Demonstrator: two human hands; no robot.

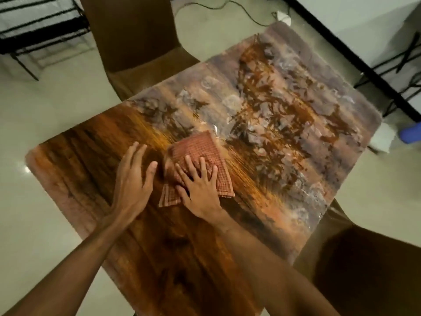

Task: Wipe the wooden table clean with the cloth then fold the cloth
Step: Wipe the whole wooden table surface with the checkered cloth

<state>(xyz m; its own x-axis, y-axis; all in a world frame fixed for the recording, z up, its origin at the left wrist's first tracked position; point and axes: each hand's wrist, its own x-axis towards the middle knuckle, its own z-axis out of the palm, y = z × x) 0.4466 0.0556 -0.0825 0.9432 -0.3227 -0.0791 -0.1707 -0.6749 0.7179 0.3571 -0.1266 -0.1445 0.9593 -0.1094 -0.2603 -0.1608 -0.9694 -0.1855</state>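
Note:
A checked reddish-brown cloth [200,149], folded into a small pad, lies near the middle of the wooden table [95,160]. My right hand [200,188] presses flat on the cloth's near half with the fingers spread. My left hand [134,176] rests flat on the bare wood just left of the cloth, fingers apart, holding nothing. The table's far half is covered with grey-white smears and patches; the near half shows dark, glossy wood.
A brown chair [141,42] stands at the table's far-left side and another dark chair [364,265] at the near right. A cable and a white plug [282,17] lie on the tiled floor beyond. A blue object [410,133] sits on the floor at the right.

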